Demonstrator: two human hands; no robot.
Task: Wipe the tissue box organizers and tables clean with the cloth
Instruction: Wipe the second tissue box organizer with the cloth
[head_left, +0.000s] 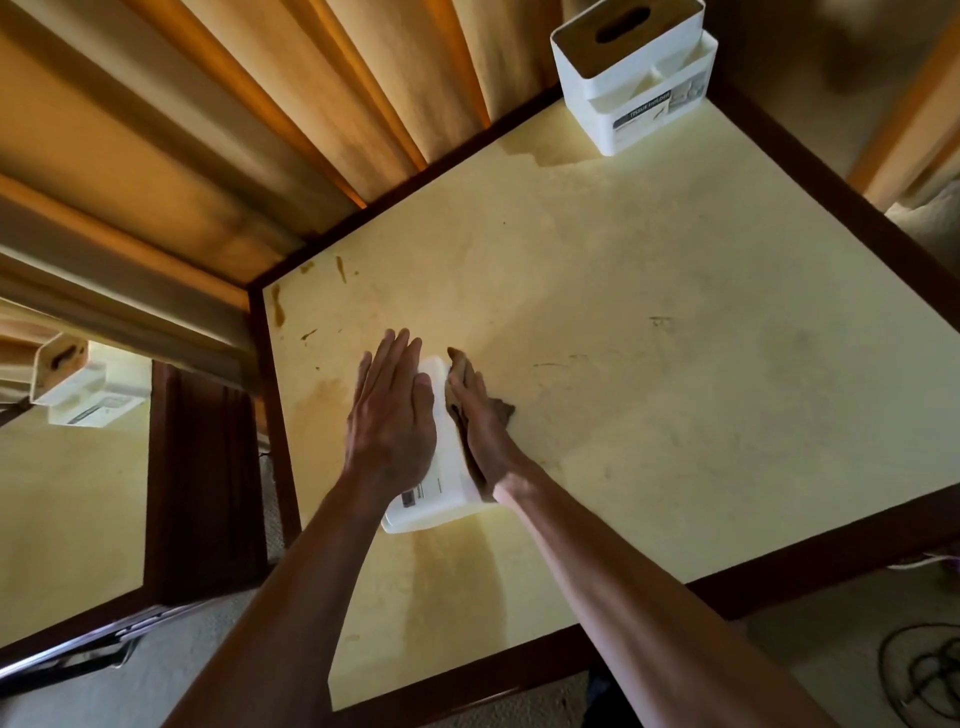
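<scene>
a: left hand (392, 415) is laid flat on the near tissue box organizer (441, 478), fingers straight and close together, nothing curled round it. why would it be placed so?

b: the organizer is judged to be steadied that way, pressed down against the desk (675, 364) so it is not pushed along while its side is rubbed.

a: and the right hand (480, 421)?

b: it is set edge-on against the organizer's right side, fingers extended, with the brown cloth (501, 408) trapped between palm and white plastic. the cloth is pressed rather than bunched in a fist; how the thumb lies cannot be told.

a: where are the task's things found?

b: the near organizer is lying near the left edge of the desk, label toward the person. a second organizer (634, 78) is stood upright at the far corner, well apart. a third one (78, 384) is seen on another table (72, 493) to the left.

a: and the desk itself?

b: brown stains (340, 267) are left near the far left corner, so wiping there is judged not yet done.
</scene>
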